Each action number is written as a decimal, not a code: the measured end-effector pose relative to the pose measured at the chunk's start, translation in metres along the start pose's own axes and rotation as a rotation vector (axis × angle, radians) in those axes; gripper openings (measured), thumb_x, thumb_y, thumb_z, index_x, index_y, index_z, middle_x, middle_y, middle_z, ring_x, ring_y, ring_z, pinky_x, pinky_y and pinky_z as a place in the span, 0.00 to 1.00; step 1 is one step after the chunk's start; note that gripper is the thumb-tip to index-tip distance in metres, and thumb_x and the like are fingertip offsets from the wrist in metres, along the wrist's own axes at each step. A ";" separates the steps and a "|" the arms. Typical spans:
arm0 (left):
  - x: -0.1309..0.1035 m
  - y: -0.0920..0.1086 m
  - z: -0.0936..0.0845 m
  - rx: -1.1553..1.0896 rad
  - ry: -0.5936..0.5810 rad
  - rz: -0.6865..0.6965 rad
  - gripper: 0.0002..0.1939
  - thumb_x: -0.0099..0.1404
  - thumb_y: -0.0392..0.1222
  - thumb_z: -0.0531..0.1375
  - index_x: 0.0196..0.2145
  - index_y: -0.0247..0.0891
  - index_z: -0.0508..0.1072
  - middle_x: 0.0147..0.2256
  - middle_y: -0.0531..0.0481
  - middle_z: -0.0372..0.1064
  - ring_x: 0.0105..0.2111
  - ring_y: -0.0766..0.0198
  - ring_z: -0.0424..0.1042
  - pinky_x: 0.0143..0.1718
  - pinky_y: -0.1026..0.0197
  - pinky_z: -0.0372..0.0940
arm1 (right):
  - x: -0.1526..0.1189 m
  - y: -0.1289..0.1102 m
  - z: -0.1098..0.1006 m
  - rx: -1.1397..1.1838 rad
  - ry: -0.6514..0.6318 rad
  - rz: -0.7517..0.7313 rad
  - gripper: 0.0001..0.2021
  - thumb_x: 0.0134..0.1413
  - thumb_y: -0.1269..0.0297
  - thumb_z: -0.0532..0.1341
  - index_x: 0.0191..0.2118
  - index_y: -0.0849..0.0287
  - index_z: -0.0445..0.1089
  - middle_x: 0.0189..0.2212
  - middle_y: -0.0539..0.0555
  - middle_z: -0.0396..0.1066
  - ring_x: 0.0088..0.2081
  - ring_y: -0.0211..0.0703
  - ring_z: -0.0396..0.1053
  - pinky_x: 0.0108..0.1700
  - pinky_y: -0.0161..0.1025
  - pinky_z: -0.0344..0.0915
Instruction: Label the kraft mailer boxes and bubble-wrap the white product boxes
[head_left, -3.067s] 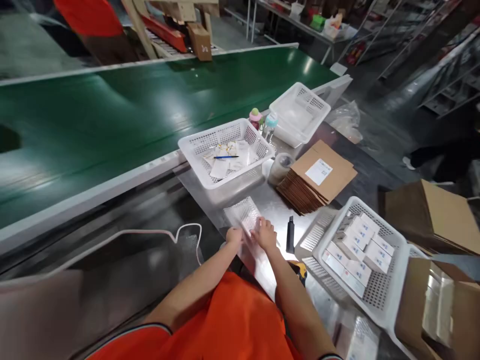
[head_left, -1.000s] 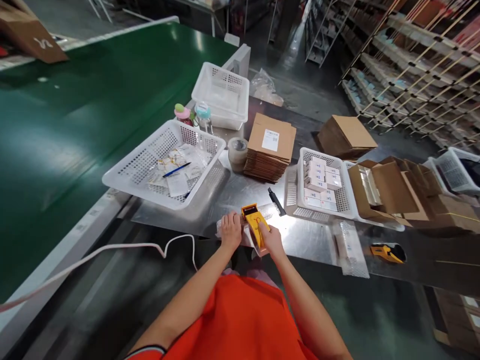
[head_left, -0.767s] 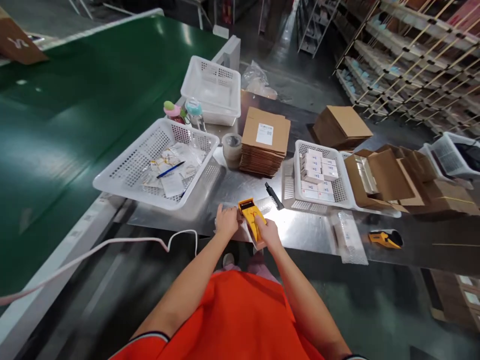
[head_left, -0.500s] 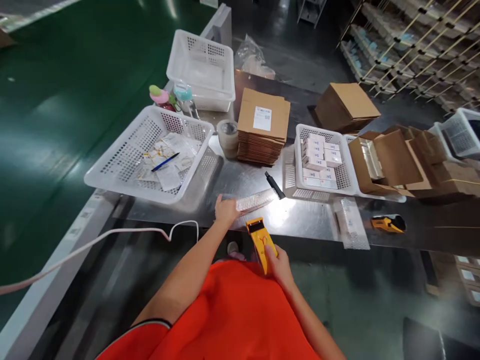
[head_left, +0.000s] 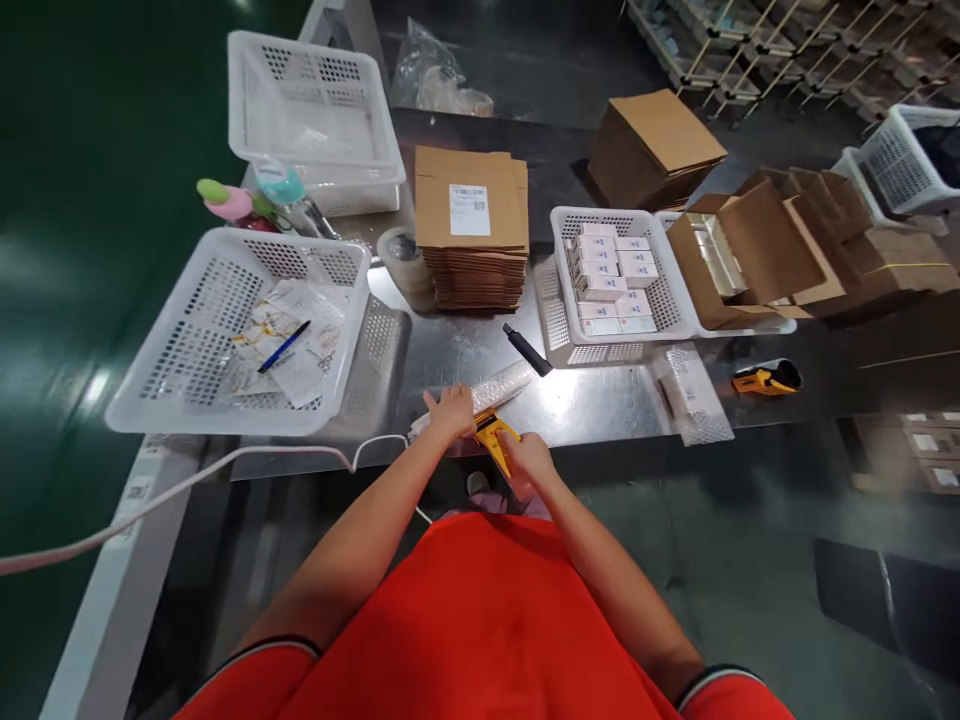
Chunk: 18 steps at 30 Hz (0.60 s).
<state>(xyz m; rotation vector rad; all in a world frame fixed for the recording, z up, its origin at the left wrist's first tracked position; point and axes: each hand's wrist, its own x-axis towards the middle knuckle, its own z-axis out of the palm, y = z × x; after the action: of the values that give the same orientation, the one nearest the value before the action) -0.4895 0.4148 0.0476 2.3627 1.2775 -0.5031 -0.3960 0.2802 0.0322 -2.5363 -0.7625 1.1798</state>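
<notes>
My left hand (head_left: 452,412) lies across a narrow bubble-wrapped item (head_left: 506,383) at the table's front edge, thumb apart from the fingers and fingers stretched over the wrap. My right hand (head_left: 529,463) is closed round a yellow tape dispenser (head_left: 495,438), whose head meets the wrap beside my left fingers. What lies inside the wrap is hidden. Just beyond its right end is a black stick-like tool (head_left: 527,350).
Flat cardboard boxes (head_left: 471,270) are stacked behind my hands, beside tape rolls (head_left: 406,265). To the left stands a white basket (head_left: 161,400) with papers and a pen. On the right are a basket (head_left: 559,300) of small white boxes, a bubble-wrapped package (head_left: 694,395) and another yellow dispenser (head_left: 765,378).
My right hand has brought the tape dispenser up and left against the bubble wrap. My left hand has spread over the wrap. The view has shifted.
</notes>
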 end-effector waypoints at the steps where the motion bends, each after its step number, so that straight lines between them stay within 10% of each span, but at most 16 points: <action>1: 0.002 0.002 -0.001 -0.017 -0.025 -0.014 0.34 0.51 0.38 0.69 0.55 0.31 0.66 0.59 0.28 0.62 0.59 0.37 0.61 0.60 0.34 0.49 | 0.002 -0.009 -0.004 -0.031 -0.023 0.015 0.27 0.61 0.46 0.53 0.39 0.67 0.76 0.37 0.68 0.77 0.40 0.55 0.75 0.33 0.38 0.63; 6: 0.000 0.007 -0.002 -0.072 0.047 -0.025 0.33 0.60 0.51 0.64 0.54 0.24 0.63 0.53 0.24 0.67 0.54 0.37 0.66 0.57 0.32 0.51 | 0.002 -0.023 -0.033 -0.061 -0.034 0.005 0.25 0.60 0.49 0.55 0.42 0.69 0.75 0.42 0.70 0.76 0.43 0.59 0.74 0.38 0.42 0.64; 12: -0.001 -0.006 -0.009 -0.439 0.085 -0.069 0.27 0.53 0.49 0.70 0.45 0.31 0.68 0.48 0.32 0.72 0.55 0.37 0.67 0.54 0.45 0.59 | -0.018 0.061 -0.092 -0.143 0.115 0.098 0.30 0.60 0.41 0.50 0.40 0.65 0.74 0.38 0.67 0.77 0.39 0.55 0.75 0.35 0.40 0.63; 18: -0.008 -0.001 -0.022 -1.254 -0.067 -0.205 0.13 0.59 0.38 0.63 0.42 0.34 0.70 0.36 0.43 0.77 0.37 0.55 0.78 0.38 0.57 0.71 | 0.019 0.117 -0.100 -0.346 0.395 0.044 0.16 0.60 0.63 0.54 0.50 0.67 0.66 0.43 0.68 0.74 0.47 0.55 0.72 0.48 0.44 0.61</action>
<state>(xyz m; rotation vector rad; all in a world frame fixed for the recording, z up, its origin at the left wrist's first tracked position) -0.4921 0.4205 0.0698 1.1614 1.2432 0.1753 -0.2684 0.1932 0.0354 -2.9451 -0.8705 0.5567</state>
